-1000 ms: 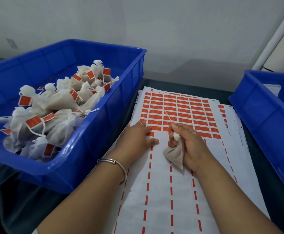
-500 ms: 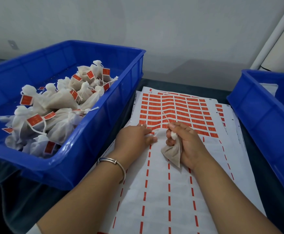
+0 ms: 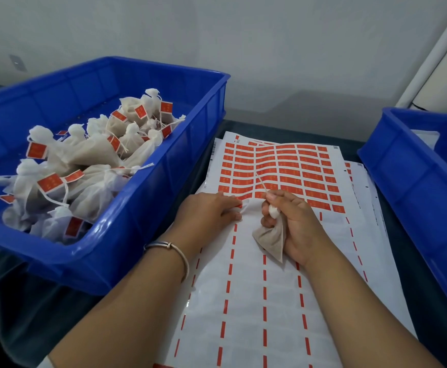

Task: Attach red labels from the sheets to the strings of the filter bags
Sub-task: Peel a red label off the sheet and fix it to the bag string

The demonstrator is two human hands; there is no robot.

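Note:
A label sheet lies in front of me, its far half still full of red labels, its near half stripped to red dashes. My right hand grips a small filter bag by its neck, and the bag's string runs up over the labels. My left hand lies at the lowest label row, its fingertips pinching a red label at the sheet's lifted, buckled edge.
A blue bin on the left holds several labelled filter bags. Another blue bin stands at the right edge. More sheets lie under the top one, on a dark table.
The left hand's fingers have curled onto a label at the lowest row, and the sheet now buckles upward there. The right hand keeps hold of the bag.

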